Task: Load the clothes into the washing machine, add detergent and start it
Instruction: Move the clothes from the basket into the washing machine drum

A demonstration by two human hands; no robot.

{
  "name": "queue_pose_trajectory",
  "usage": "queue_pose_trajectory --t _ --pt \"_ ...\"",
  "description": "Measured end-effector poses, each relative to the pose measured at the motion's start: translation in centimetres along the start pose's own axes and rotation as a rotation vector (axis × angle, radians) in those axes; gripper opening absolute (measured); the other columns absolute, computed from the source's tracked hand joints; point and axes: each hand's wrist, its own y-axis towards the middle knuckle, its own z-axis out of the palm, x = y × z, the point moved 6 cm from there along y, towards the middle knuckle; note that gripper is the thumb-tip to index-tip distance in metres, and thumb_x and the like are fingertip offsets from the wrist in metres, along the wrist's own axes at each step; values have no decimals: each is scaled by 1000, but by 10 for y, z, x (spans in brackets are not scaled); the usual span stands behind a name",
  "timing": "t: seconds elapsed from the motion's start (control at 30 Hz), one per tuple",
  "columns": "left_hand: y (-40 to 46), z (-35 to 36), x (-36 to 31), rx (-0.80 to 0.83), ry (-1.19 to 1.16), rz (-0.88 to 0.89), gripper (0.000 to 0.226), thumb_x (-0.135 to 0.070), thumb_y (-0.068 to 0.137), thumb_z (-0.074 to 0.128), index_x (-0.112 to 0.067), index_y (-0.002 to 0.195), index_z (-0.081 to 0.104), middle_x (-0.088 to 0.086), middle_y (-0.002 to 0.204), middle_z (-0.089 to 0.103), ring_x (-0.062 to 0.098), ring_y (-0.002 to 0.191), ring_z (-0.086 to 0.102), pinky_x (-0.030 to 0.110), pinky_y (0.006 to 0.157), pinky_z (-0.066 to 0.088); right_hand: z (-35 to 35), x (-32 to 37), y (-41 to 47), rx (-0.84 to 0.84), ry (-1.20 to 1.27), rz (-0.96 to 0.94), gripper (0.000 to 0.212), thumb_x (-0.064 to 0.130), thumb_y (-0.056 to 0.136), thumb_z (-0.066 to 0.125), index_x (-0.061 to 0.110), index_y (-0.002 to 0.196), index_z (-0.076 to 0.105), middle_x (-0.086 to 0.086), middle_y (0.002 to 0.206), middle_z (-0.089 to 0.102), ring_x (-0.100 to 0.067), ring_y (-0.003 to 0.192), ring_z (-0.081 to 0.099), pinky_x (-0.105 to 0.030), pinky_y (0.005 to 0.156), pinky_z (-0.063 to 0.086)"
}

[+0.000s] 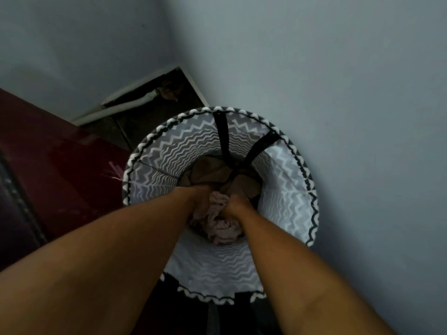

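Early stage: both hands deep in the laundry basket [285,165], left hand [199,197] and right hand [235,204] gripping pink cloth [222,226]. Brown clothes [212,172] at 12 o'clock. Loading, detergent, start all pending.

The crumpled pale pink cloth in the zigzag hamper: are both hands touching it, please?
Touching: the head view shows the left hand and right hand gripping the pink cloth.

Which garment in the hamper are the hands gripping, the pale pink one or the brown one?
The pale pink garment: both hands, left and right, clutch it. The brown garment lies beyond, untouched, deeper in the hamper.
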Motion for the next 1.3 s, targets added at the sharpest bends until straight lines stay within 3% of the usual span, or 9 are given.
queue_pose_trajectory --t 0.1,0.23,0.37,0.47,0.77,0.87,1.0,1.13,1.3 --pt "-29 -13 -1 28 10 48 94 -17 74 82 -13 151 29 14 145 48 31 126 54 38 103 48 -39 29 -46 -5 70 -101 60 40 84 73 2 129 59 -12 125 62 -29 118 59 -31 98 45" --pt "-80 -39 1 -133 -101 137 126 -42 40 85 -24 149 25 9 146 44 32 127 52 49 100 49 -83 69 -112 -61 321 -124 32 38 75 72 7 79 72 -10 74 73 -27 73 70 -35 61 54" --pt "-157 -68 2 -406 -323 196 80 -31 66 87 -12 131 45 12 133 56 29 120 55 35 94 46 -110 108 -175 -71 345 -185 21 25 76 68 5 79 73 -13 73 73 -29 72 70 -35 61 52" --pt "-211 -81 10 -515 -438 213 63 -31 70 83 -13 121 50 10 121 62 29 110 59 32 81 44 -123 132 -224 -44 341 -247 13 19 75 65 10 66 68 -8 56 63 -23 46 57 -25 44 40" --pt "-396 -108 37 -869 -782 483 40 -32 69 77 -32 105 60 -6 94 70 14 90 65 29 75 48 -141 194 -374 264 587 -458 25 21 84 50 7 67 62 -7 52 57 -16 35 49 -19 32 35" --pt "-445 -111 64 -1015 -909 488 50 -41 59 71 -39 109 63 -13 100 72 8 98 66 32 89 52 -151 220 -418 361 690 -598 15 25 77 59 12 77 65 -6 69 65 -19 54 60 -27 50 50" --pt "-510 -103 101 -1125 -944 528 46 -32 60 71 -35 105 66 -12 102 73 7 99 66 33 94 52 -137 237 -439 184 334 -649 34 10 78 64 9 111 67 -16 106 68 -27 91 62 -37 73 56" --pt "-557 -88 145 -1199 -950 497 42 -27 64 74 -29 106 67 -13 99 71 5 94 65 31 92 52 -73 247 -464 172 -240 -613 27 4 83 69 20 104 63 -7 103 69 -22 92 64 -53 83 55" --pt "-600 -56 209 -1318 -913 332 56 -42 60 73 -30 114 67 -4 104 72 16 98 66 33 89 53 7 286 -502 -16 -350 -802 25 9 89 70 11 112 62 -6 96 63 -19 79 60 -29 64 53"
